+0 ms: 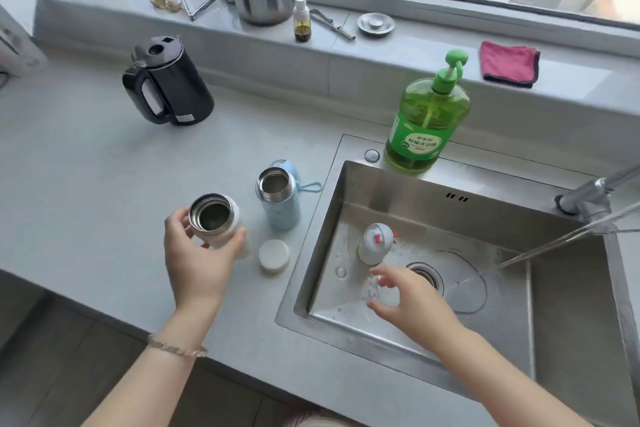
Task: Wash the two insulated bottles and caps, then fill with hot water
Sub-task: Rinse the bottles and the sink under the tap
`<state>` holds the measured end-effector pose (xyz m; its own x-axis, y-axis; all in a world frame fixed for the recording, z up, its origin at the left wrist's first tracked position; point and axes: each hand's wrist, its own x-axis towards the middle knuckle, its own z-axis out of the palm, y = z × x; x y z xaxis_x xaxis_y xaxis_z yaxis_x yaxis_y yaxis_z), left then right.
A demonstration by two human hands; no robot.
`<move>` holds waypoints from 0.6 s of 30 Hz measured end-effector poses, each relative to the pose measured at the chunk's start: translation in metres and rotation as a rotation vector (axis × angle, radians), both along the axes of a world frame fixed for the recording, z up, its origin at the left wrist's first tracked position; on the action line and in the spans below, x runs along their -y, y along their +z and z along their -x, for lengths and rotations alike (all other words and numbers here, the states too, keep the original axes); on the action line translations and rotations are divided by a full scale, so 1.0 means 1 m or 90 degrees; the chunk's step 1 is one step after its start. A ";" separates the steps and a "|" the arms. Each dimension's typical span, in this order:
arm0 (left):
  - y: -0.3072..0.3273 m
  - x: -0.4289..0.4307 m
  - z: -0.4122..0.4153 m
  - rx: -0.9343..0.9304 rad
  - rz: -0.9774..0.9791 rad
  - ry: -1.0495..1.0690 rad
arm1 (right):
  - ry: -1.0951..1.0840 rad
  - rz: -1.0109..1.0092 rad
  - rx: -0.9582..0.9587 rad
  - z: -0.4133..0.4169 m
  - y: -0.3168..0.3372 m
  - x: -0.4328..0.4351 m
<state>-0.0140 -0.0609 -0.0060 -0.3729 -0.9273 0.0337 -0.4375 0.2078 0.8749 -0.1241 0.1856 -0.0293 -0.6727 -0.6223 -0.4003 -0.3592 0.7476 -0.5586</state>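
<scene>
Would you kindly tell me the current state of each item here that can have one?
white bottle: uncapped, gripped by left hand
blue bottle: uncapped, upright on counter
white cap: off, on counter
red-buttoned cap: in sink
tap: running
kettle: lid shut
right hand: open, over sink

The grey counter [86, 166] carries a black kettle [168, 81] at the back left. Near the sink [346, 184] a blue bottle [280, 208] stands upright and open, a blue cap [289, 168] just behind it. Beside it are 1 tilted white bottle [221, 229] and 1 white cap [274, 256]. A green soap bottle [427, 121] stands on the sink's back rim.
</scene>
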 end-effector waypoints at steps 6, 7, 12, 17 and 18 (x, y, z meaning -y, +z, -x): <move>-0.037 0.028 0.015 0.060 -0.008 0.006 | 0.000 -0.053 -0.002 0.007 -0.012 -0.010; -0.041 0.027 0.017 0.064 -0.014 0.003 | 0.000 -0.057 -0.002 0.009 -0.013 -0.012; -0.052 0.027 0.011 0.060 -0.022 -0.017 | -0.008 -0.066 0.002 0.013 -0.017 -0.020; -0.037 -0.017 0.006 0.055 0.234 -0.022 | -0.018 -0.067 0.019 0.017 -0.021 -0.034; -0.035 -0.035 0.008 0.021 0.306 -0.066 | -0.029 -0.066 0.019 0.018 -0.023 -0.038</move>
